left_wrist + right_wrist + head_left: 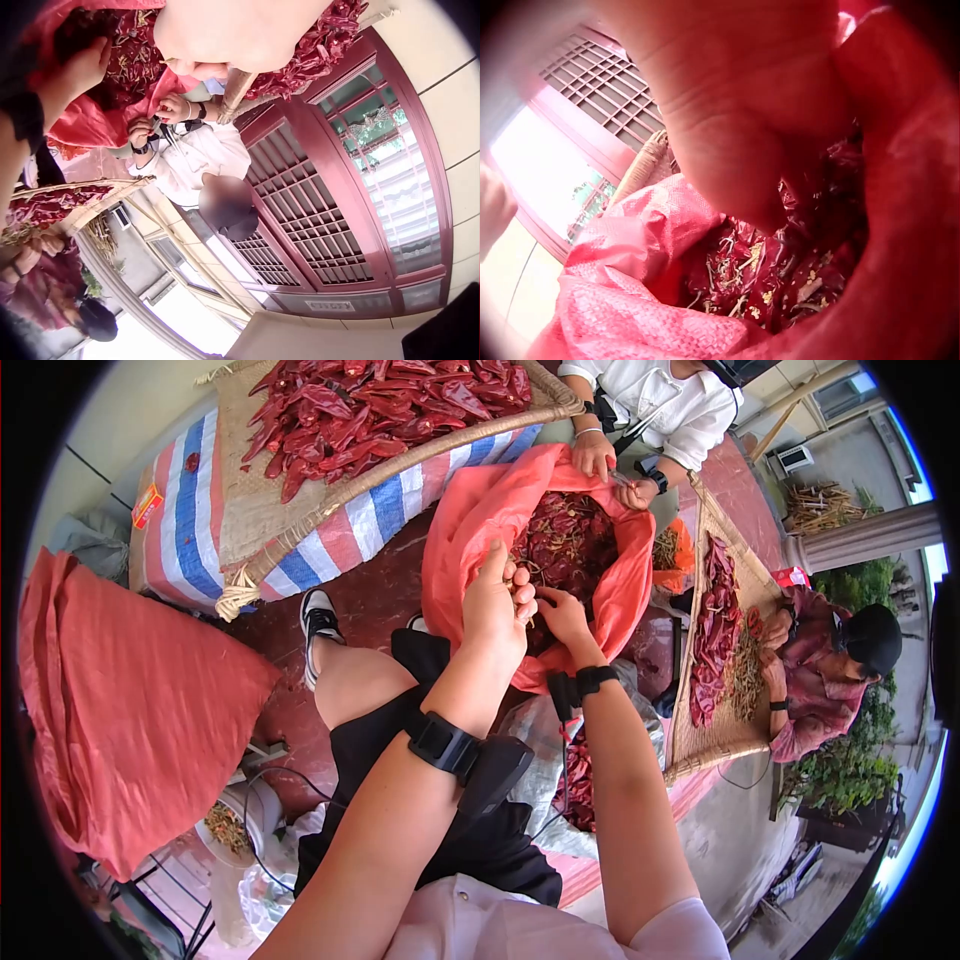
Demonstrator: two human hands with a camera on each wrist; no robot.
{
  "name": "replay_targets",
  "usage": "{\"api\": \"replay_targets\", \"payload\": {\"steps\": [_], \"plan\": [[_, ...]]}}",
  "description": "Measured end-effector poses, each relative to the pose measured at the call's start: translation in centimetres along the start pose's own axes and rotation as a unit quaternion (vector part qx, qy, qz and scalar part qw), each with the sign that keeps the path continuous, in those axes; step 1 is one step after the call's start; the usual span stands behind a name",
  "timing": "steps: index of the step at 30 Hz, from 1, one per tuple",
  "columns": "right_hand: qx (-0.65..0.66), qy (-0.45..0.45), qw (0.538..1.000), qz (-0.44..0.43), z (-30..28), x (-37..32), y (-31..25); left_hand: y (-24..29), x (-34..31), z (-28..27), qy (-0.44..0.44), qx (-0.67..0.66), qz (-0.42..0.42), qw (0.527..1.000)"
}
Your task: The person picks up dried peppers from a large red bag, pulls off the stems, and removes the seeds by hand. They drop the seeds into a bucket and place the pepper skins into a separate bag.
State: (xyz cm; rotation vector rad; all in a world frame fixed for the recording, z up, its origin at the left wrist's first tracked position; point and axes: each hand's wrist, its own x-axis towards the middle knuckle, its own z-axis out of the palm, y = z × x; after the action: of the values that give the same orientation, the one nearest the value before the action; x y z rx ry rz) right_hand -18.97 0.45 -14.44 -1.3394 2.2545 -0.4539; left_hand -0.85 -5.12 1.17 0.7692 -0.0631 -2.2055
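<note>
A red woven sack (450,530), its mouth rolled wide, holds dried red chilies (570,535) mixed with pale stems and seeds. My left hand (492,610) is above the near left side of the mouth, its fingers curled around small brownish bits that look like chili stems; the thumb points away from me. Close beside it, my right hand (566,622) reaches over the near rim with bent fingers. In the right wrist view that hand (742,112) hangs low over the chilies (757,277), its fingertips in shadow, and I cannot tell whether they pinch anything.
A person in white (650,405) has both hands at the sack's far rim. Another person (830,670) works at a woven tray (735,740) of chilies on the right. Back left, a mat (240,490) bears a chili heap. A red bundle (130,700) and a bucket (205,840) stand left.
</note>
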Motion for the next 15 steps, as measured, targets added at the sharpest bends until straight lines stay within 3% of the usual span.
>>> {"api": "replay_targets", "payload": {"steps": [2, 4, 6, 8, 10, 12, 15], "plan": [[0.022, 0.021, 1.0, -0.005, -1.6, -1.2, -1.1, -0.2, 0.0, -0.2, 0.005, -0.008, -0.005, 1.0], [0.199, 0.063, 0.977, 0.05, -3.0, -2.7, -2.3, -0.5, 0.0, -0.3, 0.004, -0.031, -0.019, 0.999], [0.209, 0.08, 0.974, 0.021, -3.5, -3.8, -2.8, -0.7, -0.3, -0.2, 0.014, -0.008, -0.019, 1.0], [0.423, 0.115, 0.898, -0.034, -3.4, -4.3, -2.6, -0.7, -0.6, 0.0, 0.022, 0.015, -0.016, 1.0], [0.442, 0.11, 0.889, -0.035, -5.6, -6.8, -6.2, -0.7, -0.6, -0.3, 0.027, 0.111, -0.026, 0.993], [0.546, 0.101, 0.831, -0.031, -7.2, -9.0, -8.9, -1.0, -0.4, -0.8, -0.001, 0.143, -0.041, 0.989], [0.551, 0.086, 0.83, -0.029, -8.7, -11.0, -10.1, -1.4, -1.5, -0.3, -0.071, 0.238, -0.07, 0.966]]}}
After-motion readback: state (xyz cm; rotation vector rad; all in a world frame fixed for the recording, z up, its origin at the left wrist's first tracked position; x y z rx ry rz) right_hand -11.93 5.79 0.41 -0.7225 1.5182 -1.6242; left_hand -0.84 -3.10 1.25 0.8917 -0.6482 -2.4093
